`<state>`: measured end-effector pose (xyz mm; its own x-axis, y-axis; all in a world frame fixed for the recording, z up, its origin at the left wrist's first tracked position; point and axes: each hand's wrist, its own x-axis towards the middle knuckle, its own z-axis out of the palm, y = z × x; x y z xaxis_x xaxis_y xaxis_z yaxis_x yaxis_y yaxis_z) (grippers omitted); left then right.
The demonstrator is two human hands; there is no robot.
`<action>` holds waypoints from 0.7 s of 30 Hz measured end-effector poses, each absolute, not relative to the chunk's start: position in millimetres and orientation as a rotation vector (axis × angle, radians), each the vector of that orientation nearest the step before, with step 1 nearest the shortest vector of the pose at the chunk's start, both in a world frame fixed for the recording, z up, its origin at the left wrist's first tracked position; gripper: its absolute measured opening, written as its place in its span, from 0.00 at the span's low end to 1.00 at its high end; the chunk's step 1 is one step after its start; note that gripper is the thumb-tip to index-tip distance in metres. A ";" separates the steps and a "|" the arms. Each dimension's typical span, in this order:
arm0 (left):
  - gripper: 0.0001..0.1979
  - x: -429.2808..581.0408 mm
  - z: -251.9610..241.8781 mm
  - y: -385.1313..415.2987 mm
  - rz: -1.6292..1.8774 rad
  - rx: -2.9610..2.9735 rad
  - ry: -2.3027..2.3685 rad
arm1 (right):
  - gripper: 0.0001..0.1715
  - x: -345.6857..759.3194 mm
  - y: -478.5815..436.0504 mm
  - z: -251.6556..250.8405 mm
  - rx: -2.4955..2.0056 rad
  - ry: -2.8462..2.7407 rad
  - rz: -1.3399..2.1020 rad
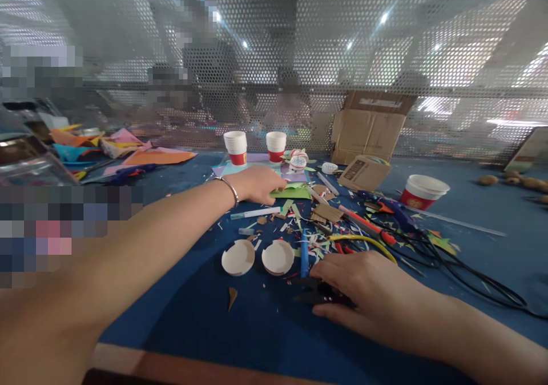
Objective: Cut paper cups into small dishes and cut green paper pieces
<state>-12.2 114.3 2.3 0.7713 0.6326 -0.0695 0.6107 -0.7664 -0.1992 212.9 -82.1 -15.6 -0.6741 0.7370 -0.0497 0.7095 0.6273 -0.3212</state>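
Observation:
My left hand (pixel 259 184), with a silver bangle at its wrist, reaches far over the table. Its fingers are bent together at the edge of a green sheet of paper (pixel 297 191) and seem to pinch it. Low on the right, my right hand (pixel 357 285) is closed round black pliers (pixel 314 291); their two dark jaws point left and the grip is hidden in the palm. Left of the jaws lie two shallow white cup bottoms, one (pixel 238 257) beside the other (pixel 278 257). A blue stick-like piece (pixel 304 253) touches the fingers of my right hand.
Two stacks of paper cups (pixel 235 148) stand at the back. Paper scraps (pixel 295 219), a marker (pixel 256 213) and a red-orange pen-like tool (pixel 368 225) litter the middle. Black cables (pixel 462 271), a glue gun (pixel 400 213) and a red-and-white cup (pixel 423 192) lie right, before a cardboard box (pixel 368 128).

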 end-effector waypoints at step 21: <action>0.16 -27.8 45.8 119.8 -0.094 -2.661 -1.299 | 0.11 213.0 -81.3 -13.5 -1.241 -2.765 0.520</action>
